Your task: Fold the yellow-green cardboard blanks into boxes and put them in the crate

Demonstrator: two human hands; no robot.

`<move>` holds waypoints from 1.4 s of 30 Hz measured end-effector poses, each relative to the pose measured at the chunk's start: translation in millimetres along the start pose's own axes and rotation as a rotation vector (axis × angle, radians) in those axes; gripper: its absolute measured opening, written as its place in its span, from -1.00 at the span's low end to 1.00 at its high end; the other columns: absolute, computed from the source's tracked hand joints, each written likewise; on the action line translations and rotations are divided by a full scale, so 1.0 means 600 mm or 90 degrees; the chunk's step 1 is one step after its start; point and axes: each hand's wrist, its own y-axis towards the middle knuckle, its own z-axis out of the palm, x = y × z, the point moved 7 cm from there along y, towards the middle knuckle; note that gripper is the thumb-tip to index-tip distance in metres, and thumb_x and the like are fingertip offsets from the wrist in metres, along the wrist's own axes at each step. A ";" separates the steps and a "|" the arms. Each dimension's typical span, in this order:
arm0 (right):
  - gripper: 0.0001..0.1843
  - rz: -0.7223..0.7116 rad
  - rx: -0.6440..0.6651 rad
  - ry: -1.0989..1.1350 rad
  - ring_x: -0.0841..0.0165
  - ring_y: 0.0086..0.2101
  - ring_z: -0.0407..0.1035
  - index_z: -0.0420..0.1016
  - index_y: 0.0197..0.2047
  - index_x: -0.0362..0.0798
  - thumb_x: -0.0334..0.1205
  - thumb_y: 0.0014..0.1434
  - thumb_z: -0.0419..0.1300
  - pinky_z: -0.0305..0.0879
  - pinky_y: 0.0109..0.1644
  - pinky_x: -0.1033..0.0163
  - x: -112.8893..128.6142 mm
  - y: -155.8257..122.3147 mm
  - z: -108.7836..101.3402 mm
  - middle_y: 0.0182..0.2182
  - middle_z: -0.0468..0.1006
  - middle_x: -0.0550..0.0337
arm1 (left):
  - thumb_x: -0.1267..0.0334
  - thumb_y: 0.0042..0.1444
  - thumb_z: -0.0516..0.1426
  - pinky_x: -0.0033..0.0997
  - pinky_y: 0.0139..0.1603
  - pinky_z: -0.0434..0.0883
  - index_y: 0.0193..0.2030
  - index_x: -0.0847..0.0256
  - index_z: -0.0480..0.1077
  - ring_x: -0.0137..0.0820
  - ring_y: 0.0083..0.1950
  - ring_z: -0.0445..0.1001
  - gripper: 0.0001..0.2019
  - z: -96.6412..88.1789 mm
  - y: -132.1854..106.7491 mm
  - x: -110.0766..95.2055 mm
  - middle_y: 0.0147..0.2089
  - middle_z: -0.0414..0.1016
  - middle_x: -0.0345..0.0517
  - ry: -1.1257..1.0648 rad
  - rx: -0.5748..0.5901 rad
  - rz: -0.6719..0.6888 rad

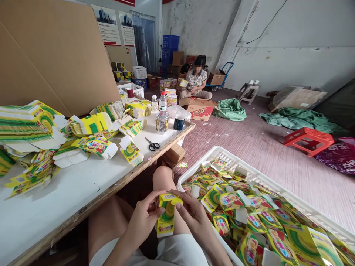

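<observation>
Over my lap, both hands hold one small yellow and green printed carton (166, 218), which stands upright. My left hand (143, 218) grips its left side with fingers curled. My right hand (191, 211) pinches the top flap with a barcode on it. To my right a white plastic crate (222, 153) is full of several folded cartons of the same print. On the white table (83, 188) to my left lie stacks of flat carton blanks (24, 123) and a few folded ones (95, 145).
Scissors (152, 145), a jar (162, 122), a dark cup (179, 123) and bottles sit at the table's far end. A large cardboard sheet (55, 51) leans behind. A person (196, 83) sits on the floor by boxes. A red stool (308, 140) and green cloth (230, 109) lie right.
</observation>
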 end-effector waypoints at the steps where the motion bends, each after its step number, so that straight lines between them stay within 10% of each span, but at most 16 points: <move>1: -0.45 0.017 0.026 0.026 0.26 -0.36 0.40 0.57 0.15 0.00 0.16 0.28 0.14 0.37 -0.27 0.20 -0.001 -0.001 0.006 -0.28 0.56 0.07 | 0.28 0.22 0.18 -0.37 -0.10 0.55 0.23 0.15 0.40 -0.28 -0.11 0.62 -0.58 0.001 0.000 -0.003 0.15 0.57 0.05 0.023 0.001 0.007; 10: -0.48 0.066 0.019 0.035 0.39 -0.49 0.32 0.47 0.19 -0.03 -0.17 0.15 0.26 0.29 -0.42 0.32 -0.018 0.001 0.017 -0.41 0.57 0.23 | 0.30 0.26 0.12 -0.32 0.03 0.55 0.30 0.10 0.36 -0.22 0.04 0.60 -0.54 0.012 -0.004 -0.018 0.23 0.53 0.04 0.032 0.035 0.010; 19: -0.43 0.046 -0.004 0.205 0.36 -0.47 0.31 0.61 0.06 -0.07 0.21 0.29 0.12 0.29 -0.37 0.26 -0.007 0.004 -0.013 -0.49 0.50 0.18 | 0.32 0.23 0.15 -0.29 0.00 0.57 0.25 0.05 0.41 -0.20 0.01 0.62 -0.56 0.005 0.003 -0.028 0.21 0.55 0.00 0.067 -0.011 0.020; 27: -0.56 0.034 -0.013 -0.036 0.43 -0.60 0.11 0.49 0.11 -0.09 -0.10 0.20 0.22 0.01 -0.51 0.32 -0.017 0.012 0.006 -0.60 0.21 0.42 | 0.33 0.24 0.12 -0.31 -0.03 0.56 0.31 0.10 0.35 -0.22 -0.02 0.62 -0.52 0.019 -0.001 -0.020 0.14 0.59 0.03 0.034 0.024 -0.007; 42: -0.63 0.007 -0.074 -0.192 0.38 -0.62 0.21 0.36 0.04 -0.05 -0.25 0.14 0.15 0.09 -0.52 0.31 -0.020 0.013 0.018 -0.63 0.30 0.44 | 0.33 0.19 0.17 -0.29 0.03 0.53 0.30 0.12 0.36 -0.21 0.00 0.61 -0.49 0.019 0.006 -0.020 0.11 0.61 0.02 -0.026 0.009 -0.024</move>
